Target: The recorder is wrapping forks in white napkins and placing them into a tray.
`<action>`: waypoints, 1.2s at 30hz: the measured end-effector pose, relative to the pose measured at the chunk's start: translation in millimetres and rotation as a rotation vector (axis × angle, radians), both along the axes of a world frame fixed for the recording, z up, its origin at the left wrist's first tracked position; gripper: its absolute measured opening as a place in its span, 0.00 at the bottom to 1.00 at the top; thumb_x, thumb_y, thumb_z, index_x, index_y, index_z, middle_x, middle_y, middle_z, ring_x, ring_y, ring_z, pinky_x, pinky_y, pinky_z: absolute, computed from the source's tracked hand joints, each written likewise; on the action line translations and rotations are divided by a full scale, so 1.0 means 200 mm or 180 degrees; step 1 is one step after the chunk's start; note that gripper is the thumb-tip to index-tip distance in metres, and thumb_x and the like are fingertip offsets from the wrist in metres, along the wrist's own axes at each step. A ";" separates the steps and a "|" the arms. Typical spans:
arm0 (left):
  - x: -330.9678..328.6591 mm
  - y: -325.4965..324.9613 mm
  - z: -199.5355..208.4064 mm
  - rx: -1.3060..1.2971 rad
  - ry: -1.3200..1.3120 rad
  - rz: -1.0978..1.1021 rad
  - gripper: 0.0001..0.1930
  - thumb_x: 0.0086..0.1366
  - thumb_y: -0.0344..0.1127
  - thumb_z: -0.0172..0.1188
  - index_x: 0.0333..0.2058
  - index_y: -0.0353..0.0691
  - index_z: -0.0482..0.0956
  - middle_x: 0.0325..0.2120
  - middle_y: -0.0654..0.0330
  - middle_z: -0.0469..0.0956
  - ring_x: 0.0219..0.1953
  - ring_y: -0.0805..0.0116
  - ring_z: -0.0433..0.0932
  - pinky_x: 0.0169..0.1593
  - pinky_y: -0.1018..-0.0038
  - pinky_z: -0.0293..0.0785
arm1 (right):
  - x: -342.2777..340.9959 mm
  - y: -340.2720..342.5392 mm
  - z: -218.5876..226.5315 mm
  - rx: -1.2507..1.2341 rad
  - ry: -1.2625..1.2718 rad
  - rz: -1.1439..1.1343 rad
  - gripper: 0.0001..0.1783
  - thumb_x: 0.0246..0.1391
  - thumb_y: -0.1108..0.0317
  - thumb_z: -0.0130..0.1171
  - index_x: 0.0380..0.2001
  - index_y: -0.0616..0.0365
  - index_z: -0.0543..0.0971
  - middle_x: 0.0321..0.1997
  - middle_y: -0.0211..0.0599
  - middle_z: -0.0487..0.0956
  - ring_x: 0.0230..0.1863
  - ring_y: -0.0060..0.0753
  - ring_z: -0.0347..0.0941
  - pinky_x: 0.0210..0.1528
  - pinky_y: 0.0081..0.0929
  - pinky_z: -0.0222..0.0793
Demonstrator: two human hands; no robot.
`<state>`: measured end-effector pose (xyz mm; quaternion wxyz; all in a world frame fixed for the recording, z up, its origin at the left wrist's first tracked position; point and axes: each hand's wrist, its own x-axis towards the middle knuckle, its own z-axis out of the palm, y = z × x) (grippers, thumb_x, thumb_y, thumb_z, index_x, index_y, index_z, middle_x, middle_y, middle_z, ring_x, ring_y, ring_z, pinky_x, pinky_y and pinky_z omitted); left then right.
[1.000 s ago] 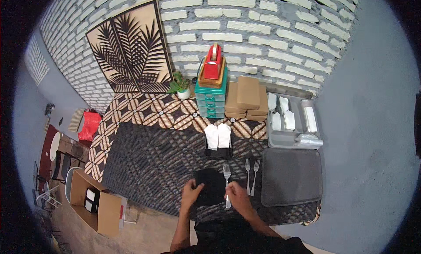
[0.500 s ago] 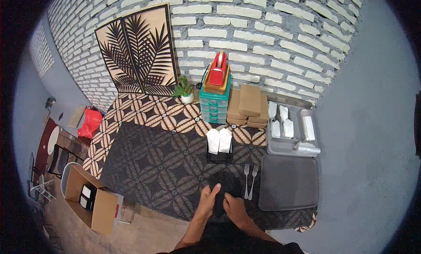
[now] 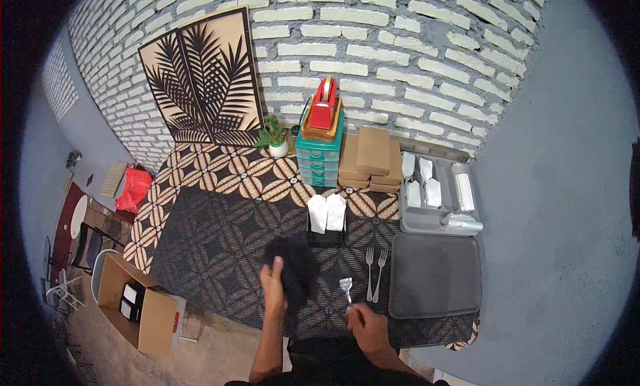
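My left hand (image 3: pixel 273 287) grips a black cloth (image 3: pixel 295 269), thumb up, and the cloth hangs over the mat. In my right hand (image 3: pixel 367 327) is a metal fork (image 3: pixel 346 289), its handle in my closed fingers and its tines pointing away from me. Cloth and fork are apart. Two more forks, a left one (image 3: pixel 370 274) and a right one (image 3: pixel 381 277), lie side by side on the dark mat (image 3: pixel 220 246), just beyond my right hand. A black holder (image 3: pixel 327 238) with two white paper sleeves (image 3: pixel 319 215) stands past them.
At the right lies a dark grey tray (image 3: pixel 435 279), with a grey cutlery organizer (image 3: pixel 417 221) behind it holding wrapped pieces. Brown boxes (image 3: pixel 373 149), a teal drawer unit (image 3: pixel 319 165) and a potted plant (image 3: pixel 279 148) line the wall. An open carton (image 3: pixel 157 319) stands left of the table.
My hands have moved apart. The left hand has carried the cloth to the left, while the fork, hidden before, now shows in my right hand.
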<state>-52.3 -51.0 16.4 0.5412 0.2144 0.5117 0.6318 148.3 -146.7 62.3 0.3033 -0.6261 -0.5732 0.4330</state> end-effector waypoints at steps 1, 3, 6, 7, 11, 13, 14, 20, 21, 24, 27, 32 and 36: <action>0.05 -0.05 0.05 -0.0239 -0.0275 -0.0294 0.17 0.65 0.45 0.55 0.38 0.34 0.73 0.33 0.57 0.78 0.32 0.66 0.78 0.37 0.70 0.76 | 0.00 0.02 0.00 0.0318 0.0176 -0.0291 0.08 0.60 0.67 0.54 0.34 0.62 0.76 0.17 0.37 0.75 0.18 0.22 0.73 0.21 0.25 0.66; 0.11 -0.17 -0.09 -0.0700 -0.0997 -0.0718 0.16 0.63 0.45 0.58 0.39 0.36 0.74 0.33 0.59 0.78 0.32 0.69 0.77 0.38 0.72 0.75 | -0.05 0.07 -0.02 0.0563 0.0054 0.0024 0.08 0.59 0.68 0.54 0.34 0.63 0.76 0.17 0.37 0.75 0.18 0.23 0.73 0.21 0.25 0.66; 0.33 -0.20 0.14 -0.0381 -0.0235 -0.0742 0.11 0.64 0.38 0.57 0.37 0.36 0.74 0.35 0.62 0.77 0.34 0.72 0.76 0.39 0.73 0.74 | -0.09 0.09 -0.13 0.0753 -0.0349 0.0328 0.07 0.59 0.69 0.54 0.33 0.63 0.75 0.17 0.37 0.75 0.18 0.24 0.73 0.20 0.25 0.65; 0.31 -0.18 0.15 -0.0383 -0.0220 -0.0735 0.11 0.64 0.38 0.57 0.37 0.36 0.74 0.35 0.62 0.77 0.34 0.72 0.76 0.39 0.73 0.74 | -0.09 0.08 -0.15 0.0728 -0.0602 0.0419 0.07 0.60 0.69 0.53 0.33 0.63 0.75 0.17 0.37 0.74 0.18 0.24 0.73 0.21 0.25 0.65; 0.26 -0.13 0.07 -0.0279 -0.0702 -0.0411 0.10 0.65 0.36 0.55 0.40 0.34 0.74 0.35 0.60 0.77 0.36 0.70 0.76 0.41 0.73 0.73 | -0.06 0.08 -0.10 0.0370 0.0144 0.0583 0.10 0.61 0.64 0.51 0.35 0.61 0.74 0.18 0.47 0.73 0.21 0.44 0.76 0.24 0.36 0.68; 0.36 -0.17 0.16 -0.0354 -0.0710 -0.0332 0.09 0.65 0.35 0.55 0.38 0.35 0.75 0.33 0.62 0.77 0.34 0.72 0.76 0.40 0.74 0.73 | -0.06 0.10 -0.10 0.0070 0.0183 0.0497 0.12 0.61 0.64 0.51 0.32 0.62 0.74 0.17 0.48 0.73 0.21 0.44 0.76 0.24 0.35 0.68; 0.39 -0.20 0.20 -0.0371 -0.0213 -0.0376 0.08 0.65 0.35 0.56 0.37 0.36 0.75 0.31 0.63 0.77 0.33 0.74 0.75 0.39 0.76 0.72 | -0.06 0.11 -0.09 0.0083 0.0170 0.0502 0.12 0.61 0.64 0.51 0.32 0.62 0.74 0.17 0.48 0.73 0.21 0.44 0.76 0.24 0.35 0.68; 0.32 -0.18 0.10 -0.0415 -0.0453 -0.0418 0.10 0.65 0.39 0.56 0.34 0.37 0.75 0.29 0.64 0.77 0.31 0.77 0.75 0.37 0.77 0.71 | -0.07 0.12 -0.01 0.0142 0.0297 0.0345 0.11 0.60 0.69 0.50 0.26 0.66 0.72 0.15 0.36 0.71 0.18 0.19 0.68 0.22 0.24 0.63; 0.32 -0.17 0.11 -0.0446 -0.0492 -0.0477 0.10 0.65 0.39 0.56 0.34 0.37 0.75 0.29 0.63 0.77 0.32 0.76 0.75 0.38 0.78 0.71 | -0.07 0.11 -0.01 0.0073 0.0362 0.0356 0.11 0.59 0.69 0.50 0.27 0.66 0.72 0.15 0.35 0.72 0.18 0.18 0.68 0.22 0.24 0.62; 0.38 -0.22 0.00 -0.0654 -0.0178 -0.0360 0.11 0.65 0.39 0.56 0.35 0.36 0.75 0.29 0.63 0.77 0.33 0.76 0.75 0.39 0.78 0.71 | -0.06 0.12 -0.02 -0.0105 0.0463 0.0308 0.11 0.60 0.69 0.51 0.28 0.66 0.74 0.15 0.35 0.72 0.18 0.17 0.67 0.21 0.23 0.62; 0.40 -0.24 0.00 -0.0722 -0.0031 -0.0370 0.10 0.65 0.39 0.56 0.33 0.37 0.74 0.28 0.64 0.76 0.32 0.77 0.74 0.38 0.79 0.70 | -0.06 0.12 -0.04 -0.0206 0.0383 0.0055 0.10 0.59 0.68 0.53 0.31 0.66 0.75 0.18 0.35 0.74 0.20 0.17 0.68 0.22 0.22 0.63; 0.34 -0.18 0.09 -0.0590 -0.0591 -0.0423 0.10 0.65 0.39 0.56 0.31 0.39 0.73 0.26 0.66 0.74 0.28 0.77 0.73 0.32 0.77 0.71 | -0.07 0.10 -0.09 0.0490 0.0492 -0.0195 0.10 0.54 0.66 0.60 0.37 0.59 0.77 0.31 0.42 0.80 0.30 0.37 0.78 0.34 0.33 0.71; 0.34 -0.18 0.00 -0.0626 -0.0573 -0.0449 0.11 0.64 0.40 0.57 0.33 0.38 0.74 0.27 0.65 0.76 0.26 0.76 0.73 0.30 0.78 0.71 | -0.01 0.10 -0.14 0.1258 -0.0271 0.0394 0.13 0.49 0.68 0.64 0.40 0.53 0.78 0.38 0.41 0.77 0.42 0.42 0.72 0.44 0.36 0.69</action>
